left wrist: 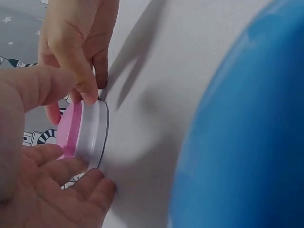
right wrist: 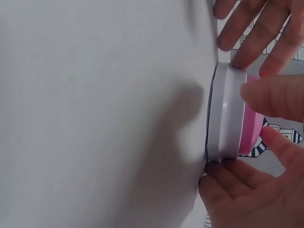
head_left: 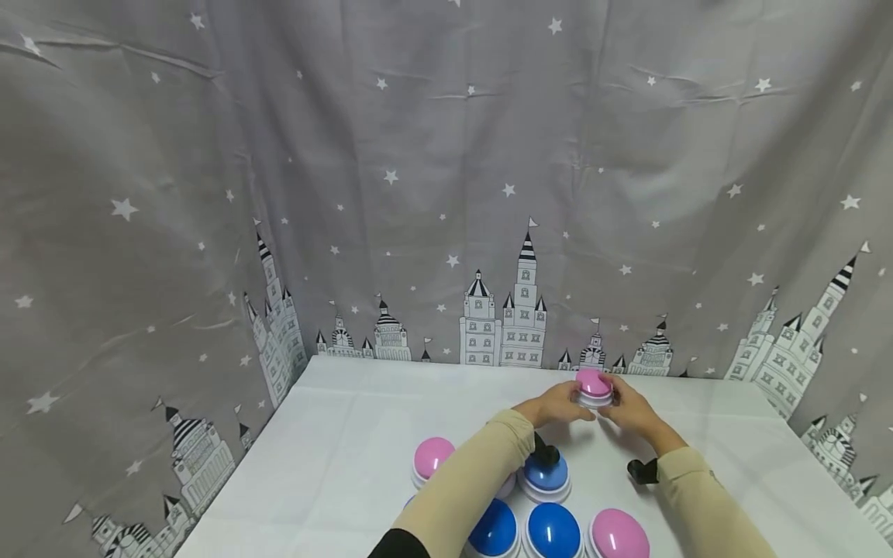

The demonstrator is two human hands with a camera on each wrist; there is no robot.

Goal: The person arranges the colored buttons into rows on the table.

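Observation:
Near the far edge of the white table, both hands hold a pink dome push button (head_left: 594, 383) with a white round base. My left hand (head_left: 560, 404) is on its left side, fingertips against the base and dome. From the other side my right hand (head_left: 631, 408) grips it, some fingers low on the base and one on the dome. In the right wrist view the button's white base (right wrist: 227, 114) stands edge-on; I cannot tell whether it touches the table. Beneath my left wrist is a blue push button (head_left: 546, 474), partly covered by a black strap end.
Nearer stand two blue push buttons (head_left: 554, 530) (head_left: 494, 528) and a pink one (head_left: 619, 535). Another pink button (head_left: 432, 456) is left of my left forearm, which hides more behind it. A grey castle-print curtain (head_left: 418, 194) hangs behind the white table (head_left: 314, 465).

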